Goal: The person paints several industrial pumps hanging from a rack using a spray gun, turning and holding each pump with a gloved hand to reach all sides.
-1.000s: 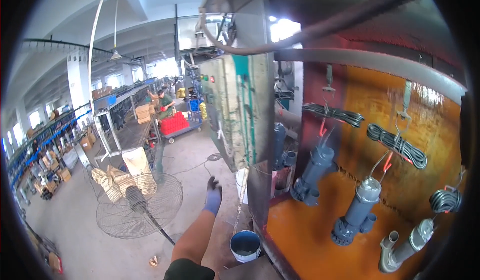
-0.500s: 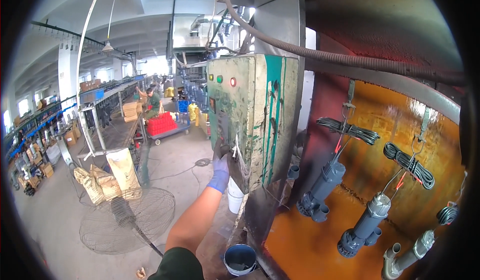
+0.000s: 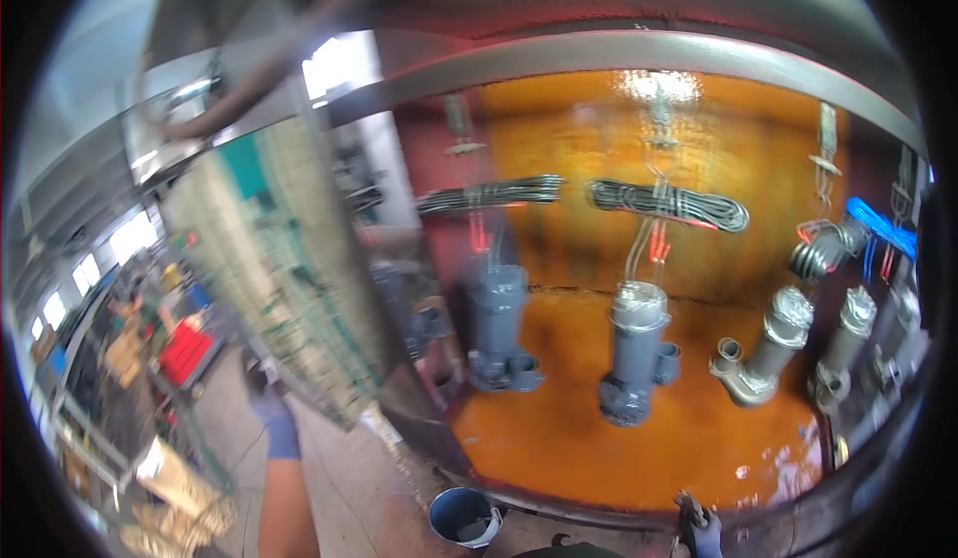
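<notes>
The left hand [image 3: 274,428], gloved in blue, is raised at lower left against the green-streaked control panel [image 3: 289,279]; its grip cannot be told through blur. The right hand [image 3: 699,528], at the lower edge, is seen resting on the tank rim [image 3: 798,528], fingers loosely spread. A red crate [image 3: 185,350] is seen at far left.

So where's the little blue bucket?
The blue bucket sits on the floor at the bottom middle of the head view, just in front of the orange booth wall and below the hanging grey pumps.

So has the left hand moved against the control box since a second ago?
Yes. The left hand rose from floor level to the green control box and now sits at its lower edge.
</notes>
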`<state>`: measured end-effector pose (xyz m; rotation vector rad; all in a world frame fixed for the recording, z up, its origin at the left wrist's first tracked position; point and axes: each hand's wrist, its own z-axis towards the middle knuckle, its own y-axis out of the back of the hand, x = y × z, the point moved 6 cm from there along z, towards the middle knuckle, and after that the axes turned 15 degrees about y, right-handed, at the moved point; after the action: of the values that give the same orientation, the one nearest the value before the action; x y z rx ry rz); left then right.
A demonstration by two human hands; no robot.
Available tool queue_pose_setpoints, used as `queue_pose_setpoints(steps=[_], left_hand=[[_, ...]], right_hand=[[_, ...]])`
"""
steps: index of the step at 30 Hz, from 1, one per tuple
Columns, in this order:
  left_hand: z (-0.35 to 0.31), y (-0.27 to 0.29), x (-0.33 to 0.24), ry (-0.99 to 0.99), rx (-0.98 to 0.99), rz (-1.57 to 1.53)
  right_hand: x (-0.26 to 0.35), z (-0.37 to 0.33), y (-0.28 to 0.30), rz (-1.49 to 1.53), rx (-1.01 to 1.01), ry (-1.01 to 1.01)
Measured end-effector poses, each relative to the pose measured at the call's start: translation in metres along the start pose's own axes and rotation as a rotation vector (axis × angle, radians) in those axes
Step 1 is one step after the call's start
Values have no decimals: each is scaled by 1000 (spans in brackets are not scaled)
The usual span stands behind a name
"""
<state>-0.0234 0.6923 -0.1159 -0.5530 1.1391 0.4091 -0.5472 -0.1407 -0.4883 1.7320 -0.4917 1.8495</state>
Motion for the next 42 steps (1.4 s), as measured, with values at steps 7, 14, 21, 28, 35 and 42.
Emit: queue_pose_setpoints(steps=[7, 14, 21, 28, 35, 42], left_hand=[[-168, 6, 222, 448, -1, -454], [-456, -304, 42, 638, 778, -108], [-533, -557, -229, -682, 1189, 26], [-558, -701, -284, -1277, 917, 498], [-565, -721, -275, -1063, 1208, 758], [-560, -696, -269, -1086, 1325, 460]], right_hand=[[135, -1, 31, -433, -10, 75], [336, 53, 86, -97, 105, 115], [400, 86, 112, 29, 88, 422], [423, 123, 111, -82, 246, 314], [435, 123, 90, -206, 415, 387], [447, 138, 75, 83, 202, 367]])
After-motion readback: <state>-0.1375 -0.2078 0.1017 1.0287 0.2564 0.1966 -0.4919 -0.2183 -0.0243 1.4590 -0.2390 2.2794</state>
